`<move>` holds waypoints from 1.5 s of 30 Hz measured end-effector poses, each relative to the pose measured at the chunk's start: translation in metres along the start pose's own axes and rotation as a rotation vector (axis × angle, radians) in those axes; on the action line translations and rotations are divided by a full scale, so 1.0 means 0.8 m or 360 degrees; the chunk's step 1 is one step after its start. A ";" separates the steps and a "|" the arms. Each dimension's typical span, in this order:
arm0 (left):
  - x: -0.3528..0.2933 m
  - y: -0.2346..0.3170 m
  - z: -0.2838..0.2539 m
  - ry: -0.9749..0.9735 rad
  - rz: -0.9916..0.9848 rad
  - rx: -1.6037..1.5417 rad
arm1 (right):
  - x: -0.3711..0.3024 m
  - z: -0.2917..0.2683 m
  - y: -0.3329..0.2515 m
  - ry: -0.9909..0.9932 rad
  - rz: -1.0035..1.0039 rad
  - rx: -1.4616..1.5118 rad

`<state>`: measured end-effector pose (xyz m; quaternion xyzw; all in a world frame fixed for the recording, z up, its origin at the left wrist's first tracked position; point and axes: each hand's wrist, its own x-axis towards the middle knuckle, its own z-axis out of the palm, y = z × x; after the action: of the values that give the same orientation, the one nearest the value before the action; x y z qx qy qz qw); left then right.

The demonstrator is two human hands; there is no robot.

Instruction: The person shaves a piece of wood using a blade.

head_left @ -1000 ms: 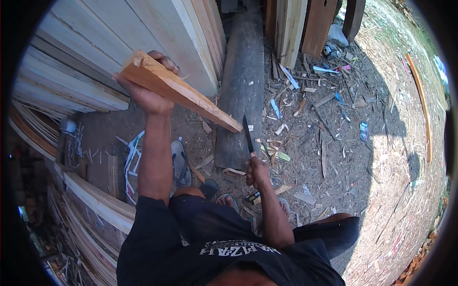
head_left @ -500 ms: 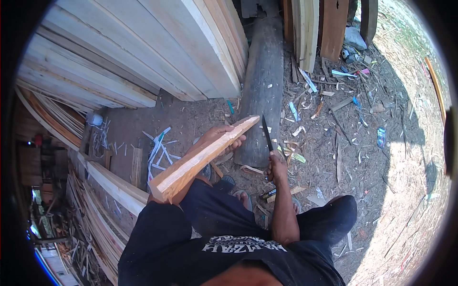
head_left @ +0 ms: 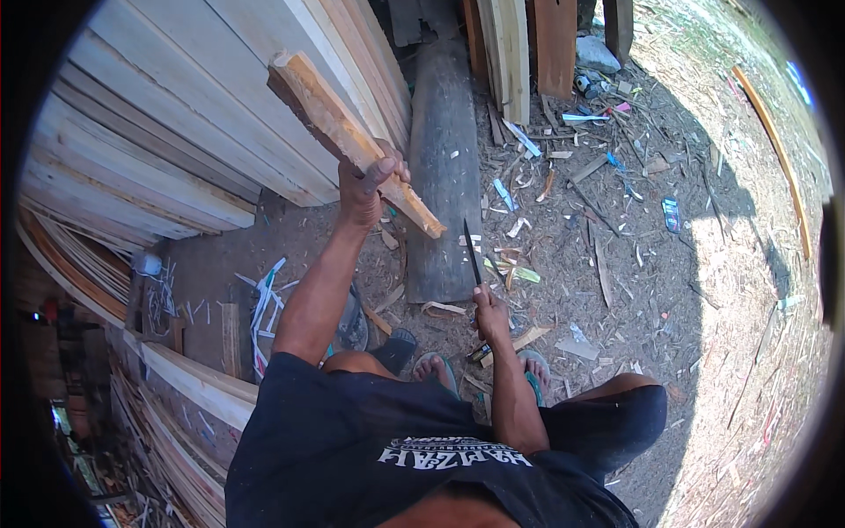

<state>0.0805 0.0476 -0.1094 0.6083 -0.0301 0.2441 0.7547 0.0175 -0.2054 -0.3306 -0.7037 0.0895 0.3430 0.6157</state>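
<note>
2 bare hands show on my remote feed, with the log [head_left: 444,114] as my landmark. The left hand [head_left: 374,180] is clamped around the wood [head_left: 339,130], its thumb over the upper face, left of the log. The wood slants: its upper end appears against the boards [head_left: 220,97] left of the log, and its lower end hangs or rests over the log; from here I cannot tell if they touch. The right hand [head_left: 491,315] is wrapped around the grip of the knife [head_left: 473,255], just off the log's near end, to its right. The knife points along the log's right edge toward its far end, its tip beside the wood's lower end but apart from it.

I judge the step in hand to be setting the wood for the knife. To do it well, I would seat the lower end firmly on the log, so that the wood cannot skid or bounce under a stroke. I would want the left fingers higher up the wood, well clear of the knife's path. 2 sandalled feet [head_left: 435,370] stand near the log's near end, so a slip there could hurt; short, controlled strokes, angled down into the log and away from the feet, seem wisest to me.
</note>
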 end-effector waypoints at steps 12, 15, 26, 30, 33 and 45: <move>-0.010 0.092 -0.011 0.0543 0.0411 0.0072 | -0.049 0.022 -0.080 0.0253 -0.0473 -0.0525; -0.029 0.106 -0.002 0.0639 0.0519 0.0243 | -0.112 0.049 -0.190 -0.0061 -0.0849 -0.0422; -0.063 0.113 0.007 0.0479 0.0820 0.0419 | 0.001 0.023 -0.059 0.0129 -0.0373 -0.0656; -0.041 0.130 0.032 0.0707 0.0739 0.0353 | 0.007 0.044 -0.039 0.0216 -0.0633 -0.0497; -0.016 0.121 0.032 0.0920 0.0760 0.0426 | -0.001 0.034 -0.100 0.0085 -0.0506 -0.0415; 0.055 0.101 0.028 0.1041 0.0727 0.0787 | 0.061 0.046 -0.042 0.0132 -0.0593 -0.0913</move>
<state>0.0923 0.0528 -0.0153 0.6387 0.1353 0.5827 0.4839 0.0587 -0.1488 -0.3331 -0.8659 -0.1158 0.2069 0.4405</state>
